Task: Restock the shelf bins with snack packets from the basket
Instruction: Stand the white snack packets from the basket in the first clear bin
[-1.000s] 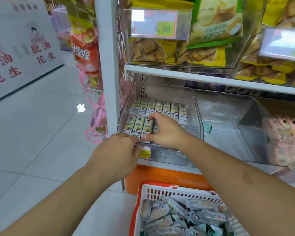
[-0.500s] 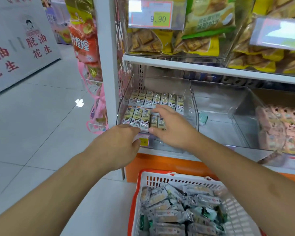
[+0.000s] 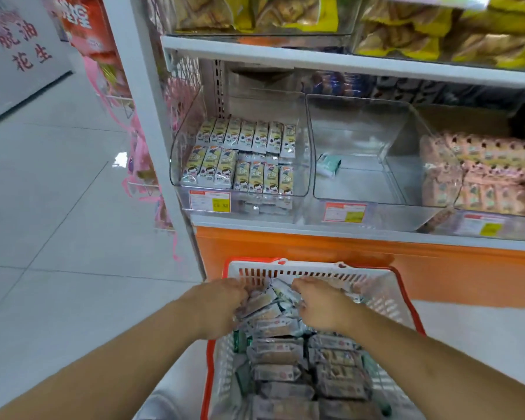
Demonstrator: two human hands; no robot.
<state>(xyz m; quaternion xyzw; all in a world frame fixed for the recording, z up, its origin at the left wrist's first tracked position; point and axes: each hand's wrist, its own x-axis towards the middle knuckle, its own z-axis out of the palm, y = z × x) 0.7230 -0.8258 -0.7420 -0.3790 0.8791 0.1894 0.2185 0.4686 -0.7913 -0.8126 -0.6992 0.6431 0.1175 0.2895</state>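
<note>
Beyond your fingers [image 3: 240, 286], the white shelf [image 3: 315, 231] carries three clear bins [image 3: 308, 147] side by side. Your basket [image 3: 400, 295] sits on the tiled floor [image 3: 58, 222] below.

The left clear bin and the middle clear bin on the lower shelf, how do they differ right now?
The left bin holds two neat rows of upright snack packets; the middle bin holds only one small green-and-white packet lying near its left wall. So the left bin's floor is mostly covered, while the middle bin's floor is largely bare. Both are clear plastic, stand side by side, and carry a price tag in front.
</note>
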